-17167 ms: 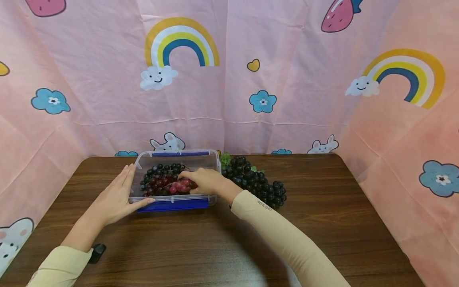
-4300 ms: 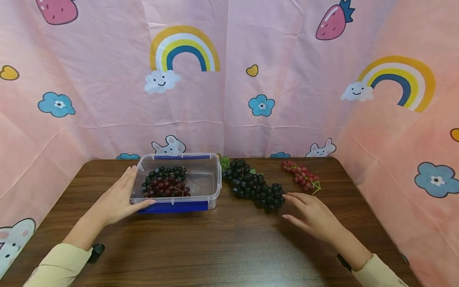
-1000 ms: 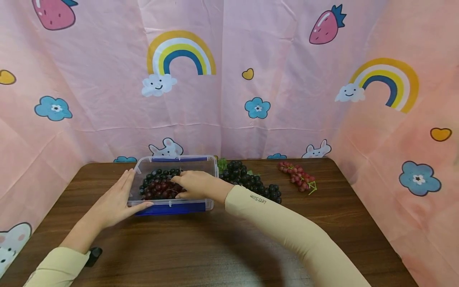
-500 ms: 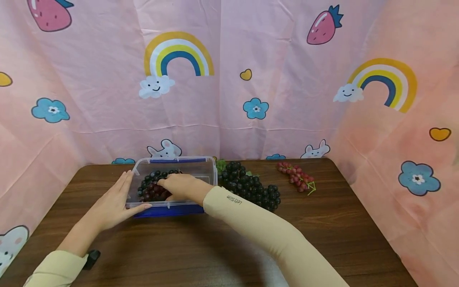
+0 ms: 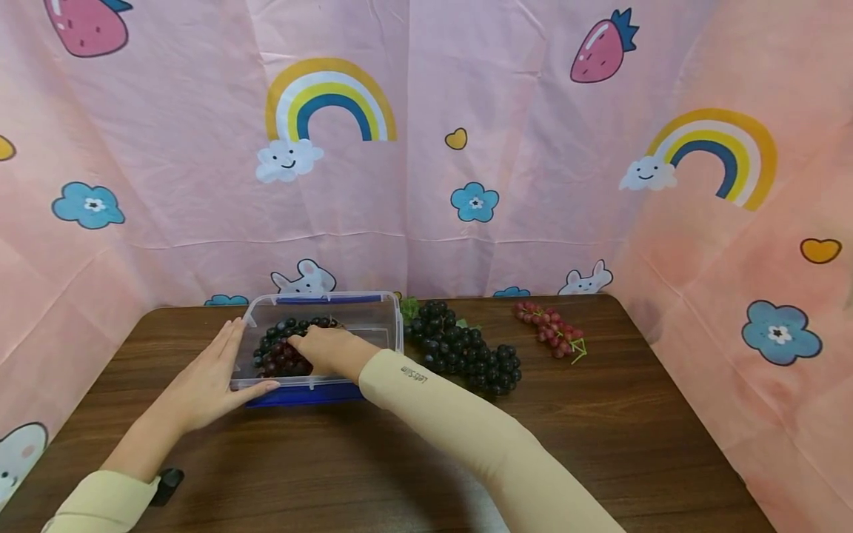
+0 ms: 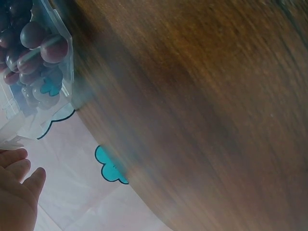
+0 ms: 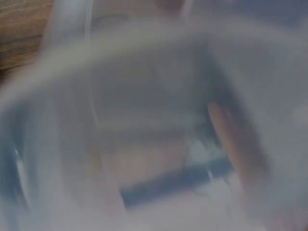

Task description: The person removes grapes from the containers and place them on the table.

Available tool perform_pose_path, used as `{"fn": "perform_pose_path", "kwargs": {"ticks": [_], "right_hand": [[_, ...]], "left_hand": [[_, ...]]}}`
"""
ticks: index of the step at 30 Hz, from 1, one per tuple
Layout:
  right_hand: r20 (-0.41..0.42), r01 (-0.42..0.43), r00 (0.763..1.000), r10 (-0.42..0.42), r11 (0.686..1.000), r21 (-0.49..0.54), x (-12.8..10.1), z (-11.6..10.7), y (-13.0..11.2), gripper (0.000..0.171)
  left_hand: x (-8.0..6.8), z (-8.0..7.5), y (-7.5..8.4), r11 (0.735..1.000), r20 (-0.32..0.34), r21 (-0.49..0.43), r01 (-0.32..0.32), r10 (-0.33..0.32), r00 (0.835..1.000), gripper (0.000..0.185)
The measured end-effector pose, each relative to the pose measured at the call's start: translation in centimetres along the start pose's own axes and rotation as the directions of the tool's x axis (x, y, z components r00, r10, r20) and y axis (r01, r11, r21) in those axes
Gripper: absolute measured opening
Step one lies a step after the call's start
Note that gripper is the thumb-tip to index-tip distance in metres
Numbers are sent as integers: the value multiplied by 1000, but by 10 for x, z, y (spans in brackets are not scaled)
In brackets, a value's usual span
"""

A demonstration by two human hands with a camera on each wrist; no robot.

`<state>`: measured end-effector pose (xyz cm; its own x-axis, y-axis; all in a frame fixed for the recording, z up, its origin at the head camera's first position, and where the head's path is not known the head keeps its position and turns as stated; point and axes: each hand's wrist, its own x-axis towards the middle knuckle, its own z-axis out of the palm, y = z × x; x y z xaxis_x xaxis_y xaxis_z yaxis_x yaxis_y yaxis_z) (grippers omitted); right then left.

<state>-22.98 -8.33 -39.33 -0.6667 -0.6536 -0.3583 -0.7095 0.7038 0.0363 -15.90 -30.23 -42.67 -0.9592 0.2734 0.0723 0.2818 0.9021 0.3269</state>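
Note:
A clear plastic box (image 5: pixel 366 314) with blue latches stands on the left of the table. Inside lie a black grape bunch (image 5: pixel 275 334) and, nearer the front, a dark red grape bunch (image 5: pixel 283 361). My left hand (image 5: pixel 203 381) rests straight fingers along the box's left wall, thumb at the front rim; its fingertips (image 6: pixel 36 180) also show in the left wrist view. My right hand (image 5: pixel 333 352) reaches inside and curls its fingers over the dark red bunch; the thumb is mostly hidden. The right wrist view is blurred, with one finger (image 7: pixel 228 137) behind translucent plastic.
Right beside the box lies a large black grape bunch (image 5: pixel 466 348) with green leaves. Farther right, a light red grape bunch (image 5: pixel 549 324) with a green stem rests on the brown wooden table (image 5: pixel 600 429). A pink printed cloth (image 5: pixel 426 185) encloses the table's back and sides.
The light red bunch was taken from the box and lies at the right. My right hand then returned to the box and has moved left over the dark red bunch. My left hand keeps its place.

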Motion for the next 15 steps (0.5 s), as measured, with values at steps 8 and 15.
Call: {"fn": "perform_pose_path", "kwargs": {"ticks": [8,15], "right_hand": [[53,-77,996,75,996,42,3,-1,-5,77],[53,-89,995,85,993,75,2,0,-4,77]], "left_hand": [[1,-1,-1,1000,0,8,-1,1,1000,125],[1,1,0,1000,-3,3,-9,9,1000,123]]}}
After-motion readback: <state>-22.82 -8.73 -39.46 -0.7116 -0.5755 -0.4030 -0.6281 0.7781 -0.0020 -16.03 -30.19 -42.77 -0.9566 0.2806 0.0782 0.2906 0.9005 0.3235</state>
